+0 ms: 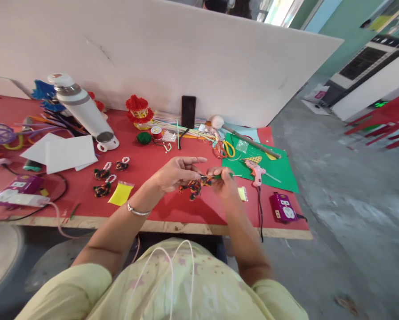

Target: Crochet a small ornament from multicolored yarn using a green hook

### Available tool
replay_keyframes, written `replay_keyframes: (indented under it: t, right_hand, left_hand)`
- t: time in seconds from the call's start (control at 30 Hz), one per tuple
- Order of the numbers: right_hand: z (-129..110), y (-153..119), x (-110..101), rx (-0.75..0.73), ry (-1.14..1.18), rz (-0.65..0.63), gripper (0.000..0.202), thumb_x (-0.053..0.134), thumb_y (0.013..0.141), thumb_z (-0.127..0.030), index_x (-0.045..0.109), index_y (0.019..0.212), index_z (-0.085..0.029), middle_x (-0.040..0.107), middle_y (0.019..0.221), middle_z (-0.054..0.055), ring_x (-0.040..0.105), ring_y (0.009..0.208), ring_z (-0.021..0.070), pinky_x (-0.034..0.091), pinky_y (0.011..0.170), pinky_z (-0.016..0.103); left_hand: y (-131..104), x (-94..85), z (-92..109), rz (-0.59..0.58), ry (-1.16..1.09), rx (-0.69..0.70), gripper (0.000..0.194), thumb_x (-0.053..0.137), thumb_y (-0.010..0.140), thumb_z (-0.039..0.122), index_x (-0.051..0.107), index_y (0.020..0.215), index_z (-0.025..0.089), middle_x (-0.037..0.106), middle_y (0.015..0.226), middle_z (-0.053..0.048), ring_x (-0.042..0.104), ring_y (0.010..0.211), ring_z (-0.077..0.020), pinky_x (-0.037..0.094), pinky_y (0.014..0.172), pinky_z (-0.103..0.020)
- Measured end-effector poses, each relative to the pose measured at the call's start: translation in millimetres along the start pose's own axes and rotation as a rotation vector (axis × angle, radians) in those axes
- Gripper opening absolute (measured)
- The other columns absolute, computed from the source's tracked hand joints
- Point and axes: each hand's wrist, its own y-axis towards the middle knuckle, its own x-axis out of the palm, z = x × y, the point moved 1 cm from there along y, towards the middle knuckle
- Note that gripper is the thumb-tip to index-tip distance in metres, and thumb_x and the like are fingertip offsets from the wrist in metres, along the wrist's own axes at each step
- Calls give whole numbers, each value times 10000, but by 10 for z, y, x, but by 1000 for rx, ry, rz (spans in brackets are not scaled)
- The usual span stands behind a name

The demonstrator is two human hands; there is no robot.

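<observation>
yarn, a small dark clump flecked with orange, red and yellow, hangs between two bare hands, above the front half of the red counter. its longer side runs roughly left to right, with one lobe drooping below. it lies just under the fingertips of the left hand and to the left of the right hand. the left seems nearer: its forefinger and a mostly hidden thumb appear to pinch the upper edge, while the fingers above are spread. the right fingers are closed round a thin green tool, almost level, its pale end jutting out to the right, its other end toward the yarn.

hard to make out: the tool's end at the yarn, lost among the fingers, and whether it passes through a loop. the clump is too small to tell its strands apart.

on the counter, at left, lie three charms with white bead loops and a yellow packet; at right, a pink glue gun.
</observation>
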Motion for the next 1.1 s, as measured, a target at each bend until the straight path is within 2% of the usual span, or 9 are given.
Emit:
replay_keyframes:
  t: [0.1, 0.23, 0.33, 0.53, 0.7, 0.87, 1.0, 1.1]
  right_hand:
    - [-247, 112, -64, 77, -65, -159, 345, 843, 798, -580, 784, 735, -246, 802, 750, 17, 750, 676, 157, 588, 557, 248]
    - [-467, 174, -105, 135, -157, -279, 329, 847, 803, -550, 819, 775, -224, 834, 826, 73, 771, 731, 205, 633, 624, 321]
    - [-511, 170, -116, 142, -172, -298, 283, 825, 846, -502, 825, 810, -221, 850, 899, 83, 768, 717, 194, 646, 650, 337]
    - [-499, 149, -68, 68, -212, -252, 280, 802, 869, -503, 833, 857, -225, 857, 880, 65, 759, 643, 177, 667, 647, 349]
    - [-566, 84, 32, -102, -435, -247, 195, 703, 973, -389, 835, 954, -246, 859, 929, 43, 788, 732, 174, 676, 726, 341]
    - [-592, -79, 197, -408, -800, -196, 188, 637, 1014, -262, 803, 1102, -273, 847, 1100, 47, 809, 980, 193, 666, 908, 359]
    - [-457, -206, 280, -623, -990, -107, 249, 631, 1006, -181, 758, 1196, -279, 833, 1161, 63, 796, 1065, 202, 653, 968, 376]
    - [-276, -278, 287, -774, -1087, -61, 343, 671, 986, -189, 704, 1311, -294, 814, 1217, 88, 785, 1111, 229, 654, 970, 409]
  left_hand:
    - [5, -38, 44, -30, 47, -11, 611, 933, 623, 140, 779, 1214, 110, 770, 769, -61, 522, 493, -58, 249, 437, -189]
    - [14, -75, 58, -35, 87, 8, 569, 921, 654, 165, 779, 1202, 103, 743, 726, -39, 453, 460, -42, 231, 436, -199]
    - [12, -86, 59, -26, 91, 25, 531, 909, 669, 170, 784, 1182, 113, 730, 719, -26, 445, 465, -43, 227, 440, -204]
    - [6, -103, 67, -4, 72, 49, 526, 907, 670, 176, 779, 1177, 120, 714, 706, -8, 430, 454, -33, 227, 437, -201]
    - [11, -120, 43, 96, 112, 109, 638, 935, 624, 174, 752, 1232, 112, 739, 735, -11, 535, 488, -54, 309, 443, -185]
    - [72, -49, -45, 242, 106, 248, 793, 948, 600, 189, 688, 1341, 77, 748, 716, -6, 654, 595, -104, 450, 537, -193]
    - [129, 17, -142, 319, 93, 320, 851, 931, 620, 183, 639, 1409, 56, 779, 755, -28, 682, 628, -112, 510, 605, -209]
    - [128, 39, -171, 267, 21, 305, 826, 940, 625, 186, 664, 1396, 81, 775, 766, -29, 691, 646, -114, 513, 609, -204]
